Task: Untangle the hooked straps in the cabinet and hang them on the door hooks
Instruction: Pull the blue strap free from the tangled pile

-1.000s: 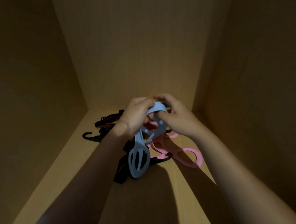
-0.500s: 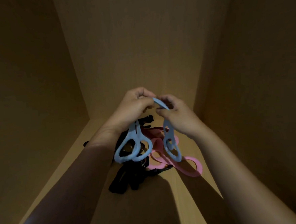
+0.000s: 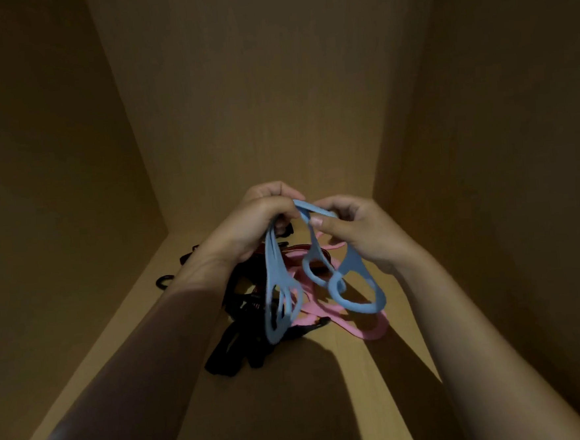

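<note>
1. Both hands are raised over the middle of the cabinet floor (image 3: 380, 402), towards its back edge. The left hand (image 3: 248, 229) has its fingers curled round one end of a pale blue, soft, looped strap (image 3: 358, 306). The right hand (image 3: 361, 228) pinches the strap's top band between thumb and fingers. The strap's loops dangle below both hands.
2. Under them, a pink looped strap (image 3: 372, 332) and a heap of black webbing straps (image 3: 229, 358) lie on the floor.
3. Likely trouble: the blue loops look twisted through each other (the right-hand pair especially), so pulling the hands apart could tighten the snarl rather than free it.
4. A hanging loop could also catch the pink strap or a black hook (image 3: 160, 283) near the floor's left edge and drag the heap up with it.
5. Hard to tell: whether the blue loops touch the pile, since the cabinet is dim. The left forearm covers part of the black heap. The door hooks are out of view.
</note>
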